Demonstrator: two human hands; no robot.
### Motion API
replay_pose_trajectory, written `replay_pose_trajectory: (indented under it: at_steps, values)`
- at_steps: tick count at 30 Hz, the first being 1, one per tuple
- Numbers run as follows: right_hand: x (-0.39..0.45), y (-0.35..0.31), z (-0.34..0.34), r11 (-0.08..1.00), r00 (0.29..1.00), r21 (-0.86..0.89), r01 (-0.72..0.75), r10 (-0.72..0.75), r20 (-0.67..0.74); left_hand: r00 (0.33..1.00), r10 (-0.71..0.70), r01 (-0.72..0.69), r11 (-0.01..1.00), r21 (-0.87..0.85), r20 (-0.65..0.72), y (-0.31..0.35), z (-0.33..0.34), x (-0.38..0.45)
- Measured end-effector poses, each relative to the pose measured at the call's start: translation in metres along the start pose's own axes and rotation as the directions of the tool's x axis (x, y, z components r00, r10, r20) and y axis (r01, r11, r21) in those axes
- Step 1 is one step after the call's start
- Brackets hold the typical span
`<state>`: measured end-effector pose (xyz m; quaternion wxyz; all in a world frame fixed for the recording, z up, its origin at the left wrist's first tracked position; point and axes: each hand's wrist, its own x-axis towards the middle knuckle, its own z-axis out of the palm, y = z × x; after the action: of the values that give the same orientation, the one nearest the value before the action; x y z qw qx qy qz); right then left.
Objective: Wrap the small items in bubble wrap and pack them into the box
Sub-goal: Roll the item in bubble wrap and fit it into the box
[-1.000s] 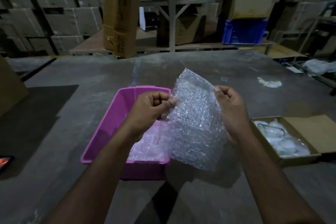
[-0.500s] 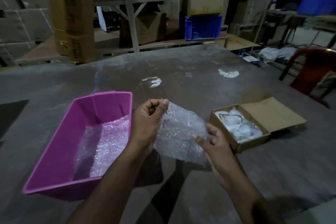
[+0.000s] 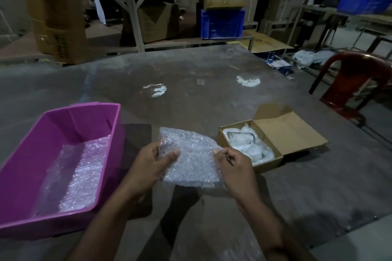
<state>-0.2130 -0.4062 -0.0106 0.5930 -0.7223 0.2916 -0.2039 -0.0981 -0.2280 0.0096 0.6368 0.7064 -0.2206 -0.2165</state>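
Both hands hold one bubble wrap sheet [image 3: 191, 161] low over the bench [image 3: 191, 95], directly in front of the person. The left hand [image 3: 151, 162] takes the sheet's left edge, thumb on top and fingers beneath as far as can be seen. The right hand [image 3: 232, 162] pinches the right edge between thumb and fingertips. Each grip is closed on the sheet; neither holds an item.

The sheet spans the gap between the two grips, its long axis running roughly left to right. No item lies on it.

Governing relation: the cardboard box [image 3: 273, 157] stands open just beyond and to the right of the right grip, close to it, with its flap laid back on the far side. It holds pale bundles [image 3: 250, 148], seemingly items already wrapped; detail is unclear in the dim light. The right hand is plainly the nearer one to the box; the left would have to cross the sheet to reach it.

To the left of the left grip, just beside it, stands the pink tub [image 3: 114, 140], with more bubble wrap [image 3: 80, 167] lying on its floor. The left hand is the nearer one to it.

No unwrapped small item can be identified anywhere in view. In my judgement the sheet is being readied, and the next move depends on where the next item is drawn from.
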Motion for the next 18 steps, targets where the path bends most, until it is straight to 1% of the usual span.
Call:
replay_pose_trajectory:
  at_steps: [2, 4, 5, 8, 12, 14, 16, 18]
  values:
    - [0.005, 0.0, -0.005, 0.994, 0.998, -0.098, 0.055, -0.057, -0.02, 0.998, -0.007, 0.008, 1.0, 0.012, -0.056, -0.001, 0.005, 0.001]
    - [0.014, 0.0, -0.011, 0.983, 0.993, -0.149, 0.108, -0.113, -0.024, 0.996, -0.017, 0.011, 0.998, -0.066, -0.084, 0.002, 0.013, 0.002]
    - [0.018, -0.001, -0.014, 0.98, 0.991, -0.155, 0.126, -0.132, -0.026, 0.995, -0.017, 0.01, 0.997, -0.073, -0.099, 0.001, 0.014, 0.002]
    - [0.026, -0.003, -0.017, 0.978, 0.982, -0.102, 0.181, -0.185, -0.035, 0.99, -0.036, 0.032, 0.999, -0.028, -0.139, 0.003, 0.016, 0.004]
    - [0.04, -0.005, -0.021, 0.972, 0.97, -0.001, 0.236, -0.235, -0.06, 0.986, -0.142, 0.14, 0.99, -0.025, -0.089, -0.007, 0.007, 0.007]
    - [0.05, -0.008, -0.026, 0.968, 0.97, 0.074, 0.242, -0.239, -0.04, 0.983, -0.149, 0.157, 0.986, 0.063, -0.111, -0.012, 0.001, 0.008]
    - [0.057, -0.012, -0.03, 0.965, 0.979, 0.162, 0.205, -0.204, -0.024, 0.988, -0.138, 0.151, 0.953, 0.262, -0.066, -0.015, -0.004, 0.012]
    - [0.062, -0.016, -0.033, 0.96, 0.986, 0.227, 0.164, -0.163, -0.021, 0.99, -0.133, 0.14, 0.885, 0.444, -0.047, -0.019, -0.005, 0.017]
